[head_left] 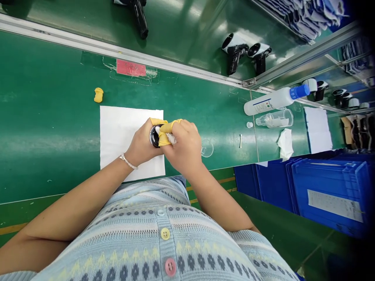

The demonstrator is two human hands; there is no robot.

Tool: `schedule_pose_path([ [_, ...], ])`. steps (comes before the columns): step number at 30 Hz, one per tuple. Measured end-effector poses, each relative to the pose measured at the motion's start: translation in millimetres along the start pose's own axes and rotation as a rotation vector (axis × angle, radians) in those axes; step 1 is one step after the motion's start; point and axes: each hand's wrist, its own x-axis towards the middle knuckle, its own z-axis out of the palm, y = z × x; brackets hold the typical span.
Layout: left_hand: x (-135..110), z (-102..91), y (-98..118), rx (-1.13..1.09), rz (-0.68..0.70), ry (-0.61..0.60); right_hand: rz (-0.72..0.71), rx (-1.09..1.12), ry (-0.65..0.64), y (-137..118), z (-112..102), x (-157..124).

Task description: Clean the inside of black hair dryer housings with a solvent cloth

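Observation:
Over the right part of a white paper sheet (117, 136), my left hand (141, 143) is closed around a dark round part with a shiny rim (154, 136). Most of that part is hidden by my fingers. My right hand (186, 147), also closed, pinches a crumpled white wipe (171, 138) and presses at the round part's face. Yellow finger cots (165, 139) cover fingertips on both hands. Just beside my right hand lies a clear round dish (208, 148). A loose yellow finger cot (99, 95) lies beyond the sheet's far left corner.
At the right lie a white bottle with a blue cap (272, 100), a clear plastic bottle (275, 118), a cotton swab (240, 141) and a crumpled tissue (285, 144). Pistol-shaped devices (234, 52) stand on the shelf behind a metal rail (187, 69). Blue crates (328, 187) are at lower right.

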Motion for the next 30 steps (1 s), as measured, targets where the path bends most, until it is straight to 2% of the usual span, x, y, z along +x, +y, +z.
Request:
schedule_pose_path([
  [3, 0.1, 0.1, 0.2, -0.006, -0.018, -0.01, -0.075, 0.086, -0.136, 3.0, -6.7, 3.4],
  [7, -0.3, -0.1, -1.0, 0.002, -0.011, -0.013, -0.09, 0.053, -0.117, 10.4, -9.2, 5.7],
  [11, -0.1, -1.0, -1.9, 0.008, -0.013, -0.027, -0.181, 0.137, -0.222, 17.0, -14.6, 3.7],
  [14, 0.8, -1.9, -1.6, -0.002, -0.009, -0.039, -0.245, 0.128, -0.239, 19.5, -23.9, 0.3],
  [16, 1.3, -2.2, -1.0, -0.005, -0.004, -0.038, -0.229, 0.104, -0.2, 18.1, -28.5, -3.7],
  [19, 1.4, -1.5, -0.5, -0.014, 0.016, -0.028, -0.057, 0.064, -0.042, 8.9, -26.7, -14.1],
  [21, 1.1, -0.6, -0.6, -0.019, 0.016, -0.016, -0.001, 0.002, 0.059, -0.4, -19.5, -22.9],
  [26, 0.7, 0.7, -2.3, 0.0, 0.021, 0.01, -0.077, -0.171, 0.182, -13.2, -1.5, -37.1],
  [30, 1.1, -0.1, -3.2, -0.005, 0.044, 0.011, -0.089, -0.182, 0.198, -7.6, -1.1, -36.7],
])
